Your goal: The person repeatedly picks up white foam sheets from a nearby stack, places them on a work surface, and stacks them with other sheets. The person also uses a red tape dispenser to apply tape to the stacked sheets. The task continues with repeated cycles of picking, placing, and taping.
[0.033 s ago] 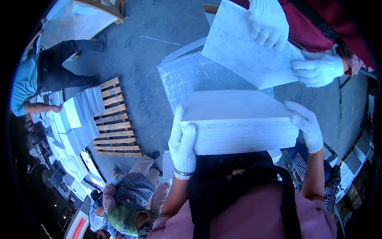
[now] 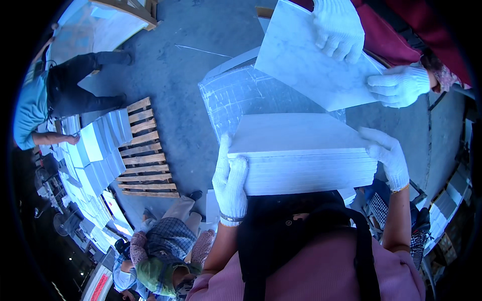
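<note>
A thick stack of pale, flat tiles (image 2: pixel 301 138) sits in front of my body, its layered edges facing me. My left hand (image 2: pixel 231 180), in a white knit glove, grips the stack's left end, thumb and fingers around the corner. On the opposite end, my right hand (image 2: pixel 387 156), gloved the same way, curls over the corner. Just beyond, a co-worker's two white-gloved hands (image 2: pixel 339 30) rest on a marble-patterned tile (image 2: pixel 311 60) tilted over a grey slab-like surface (image 2: pixel 231 95). The stack's underside is hidden.
Left of me a wooden pallet (image 2: pixel 145 160) lies on the concrete floor (image 2: pixel 186 75), with rows of pale tiles (image 2: pixel 95 145) beside it. A person in a teal shirt (image 2: pixel 32 110) reaches over them. Another person in a green top (image 2: pixel 155 273) is at lower left.
The co-worker's hand at the tile's right corner has shifted slightly up and left. At far left, the teal-shirted person's arm has moved a little. My hands and the stack look the same.
</note>
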Available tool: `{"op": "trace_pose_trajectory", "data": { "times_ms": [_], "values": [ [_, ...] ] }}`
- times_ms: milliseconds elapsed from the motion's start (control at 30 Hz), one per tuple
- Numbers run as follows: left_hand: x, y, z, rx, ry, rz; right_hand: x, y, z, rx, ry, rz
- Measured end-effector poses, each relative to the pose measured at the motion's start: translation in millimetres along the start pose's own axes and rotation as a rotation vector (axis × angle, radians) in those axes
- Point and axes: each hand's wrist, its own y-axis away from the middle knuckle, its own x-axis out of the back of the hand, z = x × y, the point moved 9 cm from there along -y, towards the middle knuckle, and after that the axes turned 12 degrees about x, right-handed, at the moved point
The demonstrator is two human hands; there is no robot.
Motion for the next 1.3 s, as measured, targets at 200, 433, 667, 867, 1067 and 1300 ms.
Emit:
{"op": "trace_pose_trajectory", "data": {
  "times_ms": [200, 433, 667, 867, 1067, 1300],
  "values": [
    [5, 7, -3, 0.005, -0.003, 0.054, 3, -5, -11, 0.038, 0.06, 0.045],
    [1, 10, -7, 0.05, 0.088, -0.034, -5, -28, -68, 0.545, 0.6, 0.021],
    [1, 5, 6, -0.03, 0.002, 0.022, -67, -92, -94, 0.648, 1.129, -0.242],
    [6, 5, 0, -0.034, 0.078, -0.006, -67, -158, -90, 0.457, 1.111, -0.158],
    [10, 2, -7, -0.004, 0.118, -0.025, -69, -156, -99, 0.474, 0.978, -0.159],
    [9, 7, -3, -0.054, 0.0, 0.032, -65, -135, -97, 0.759, 1.011, -0.096]
  ]
}}
